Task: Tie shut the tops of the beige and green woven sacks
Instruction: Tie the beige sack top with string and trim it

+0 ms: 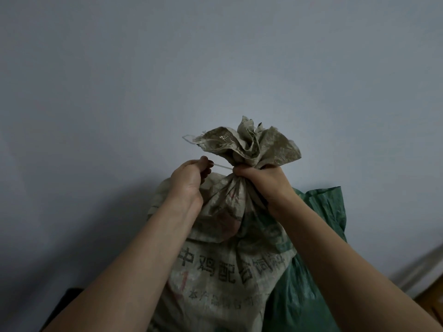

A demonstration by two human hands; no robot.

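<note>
A beige woven sack (223, 267) with dark printed characters stands upright against the wall in the head view. Its top (249, 142) is bunched into a ruffled tuft. My right hand (261, 180) is clenched around the gathered neck just under the tuft. My left hand (189, 178) sits to the left of the neck, pinching a thin pale string (223, 167) that runs taut to the neck. Behind and right of the beige sack leans a green woven sack (318, 248); its top looks loose, partly hidden by my right arm.
A plain pale wall (215, 68) fills the background. At the lower right a light baseboard (417, 269) meets a strip of wooden floor (431, 305). A dark object (64, 305) sits low at the left beside the beige sack.
</note>
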